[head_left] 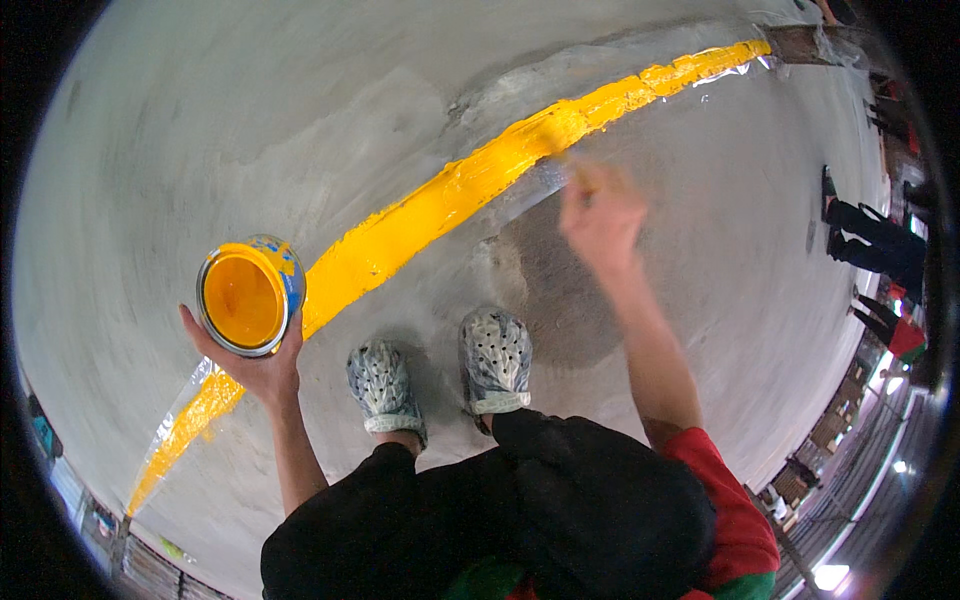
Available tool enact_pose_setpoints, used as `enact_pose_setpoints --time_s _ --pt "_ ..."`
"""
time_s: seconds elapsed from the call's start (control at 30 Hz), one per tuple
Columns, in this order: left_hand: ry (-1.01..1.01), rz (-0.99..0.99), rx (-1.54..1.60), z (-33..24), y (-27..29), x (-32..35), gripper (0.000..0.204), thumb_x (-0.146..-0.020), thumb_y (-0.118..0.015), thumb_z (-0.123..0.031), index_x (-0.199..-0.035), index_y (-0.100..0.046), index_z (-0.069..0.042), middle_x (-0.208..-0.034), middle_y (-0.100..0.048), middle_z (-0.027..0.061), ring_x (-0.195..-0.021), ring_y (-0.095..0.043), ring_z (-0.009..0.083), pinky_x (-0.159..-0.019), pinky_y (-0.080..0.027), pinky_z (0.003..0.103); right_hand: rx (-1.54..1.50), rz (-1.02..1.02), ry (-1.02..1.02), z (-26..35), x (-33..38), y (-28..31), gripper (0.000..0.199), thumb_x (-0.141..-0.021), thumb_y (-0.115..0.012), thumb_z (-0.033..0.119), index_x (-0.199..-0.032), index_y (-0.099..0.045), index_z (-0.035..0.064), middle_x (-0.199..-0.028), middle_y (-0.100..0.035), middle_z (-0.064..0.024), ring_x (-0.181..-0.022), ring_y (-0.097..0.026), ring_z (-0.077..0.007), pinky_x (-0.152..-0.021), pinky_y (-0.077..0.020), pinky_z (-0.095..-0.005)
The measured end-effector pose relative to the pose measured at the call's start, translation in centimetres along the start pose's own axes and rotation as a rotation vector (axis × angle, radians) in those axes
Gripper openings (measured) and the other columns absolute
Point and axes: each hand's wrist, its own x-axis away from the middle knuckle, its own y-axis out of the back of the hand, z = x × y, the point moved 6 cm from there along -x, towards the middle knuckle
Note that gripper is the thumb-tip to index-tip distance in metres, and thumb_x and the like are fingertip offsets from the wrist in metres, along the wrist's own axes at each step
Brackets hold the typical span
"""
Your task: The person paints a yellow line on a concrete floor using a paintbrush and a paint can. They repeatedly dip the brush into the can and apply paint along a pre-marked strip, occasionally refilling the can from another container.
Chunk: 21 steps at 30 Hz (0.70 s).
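Note:
An open can (pixel 287 265) of yellow paint (pixel 240 300) rests in my left hand (pixel 258 370), whose fingers and thumb wrap round its lower side. Yellow smears mark the can's bluish wall. Farther right, my right hand (pixel 605 215) is closed and smeared by motion. From it a blurred paintbrush (pixel 563 160) reaches to the near edge of a wet yellow stripe (pixel 420 210) on the grey floor. The stripe runs slantwise from the lower left to the upper right, passing under the can. Most of the brush is hidden by my fingers and the blur.
My feet in patterned clogs (pixel 496 360) stand just on the near side of the stripe. Clear plastic film (pixel 180 410) edges the stripe at lower left. A dark damp patch (pixel 570 275) lies below my right hand. People in dark trousers (pixel 875 240) stand at the far right.

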Motion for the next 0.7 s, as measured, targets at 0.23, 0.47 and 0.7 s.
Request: enact_pose_setpoints --time_s 0.23,0.47,0.7 --pt "-0.057 0.017 -0.062 -0.9 0.0 -0.2 0.124 -0.066 -0.09 -0.017 -0.157 -0.006 -0.013 -0.146 -0.038 0.0154 -0.138 -0.042 0.0283 -0.117 -0.034 0.047 -0.561 0.04 -0.192 4.1 3.7 -0.4 0.017 -0.086 -0.074 0.015 -0.099 -0.071 0.0055 -0.087 -0.07 -0.0146 -0.073 -0.068 -0.0272 -0.064 -0.0541 -0.0362" --pt "-0.042 0.013 -0.068 -1.0 0.4 -0.3 0.123 -0.067 -0.089 -0.015 -0.157 -0.006 -0.014 -0.147 -0.037 0.0156 -0.138 -0.042 0.0285 -0.117 -0.035 0.048 -0.085 -0.278 -0.314 -8.6 0.9 2.1 0.019 -0.084 -0.072 0.011 -0.103 -0.072 0.008 -0.082 -0.069 -0.0118 -0.071 -0.068 -0.0264 -0.063 -0.0542 -0.0376" --pt "-0.031 0.017 -0.02 -0.9 0.0 -0.4 0.121 -0.066 -0.088 -0.014 -0.158 -0.008 -0.013 -0.152 -0.033 0.017 -0.14 -0.04 0.0318 -0.117 -0.035 0.05 -0.4 -0.103 -0.107 2.5 3.4 0.0 0.015 -0.081 -0.075 0.009 -0.095 -0.07 0.0071 -0.085 -0.07 -0.0123 -0.067 -0.065 -0.028 -0.061 -0.053 -0.037"
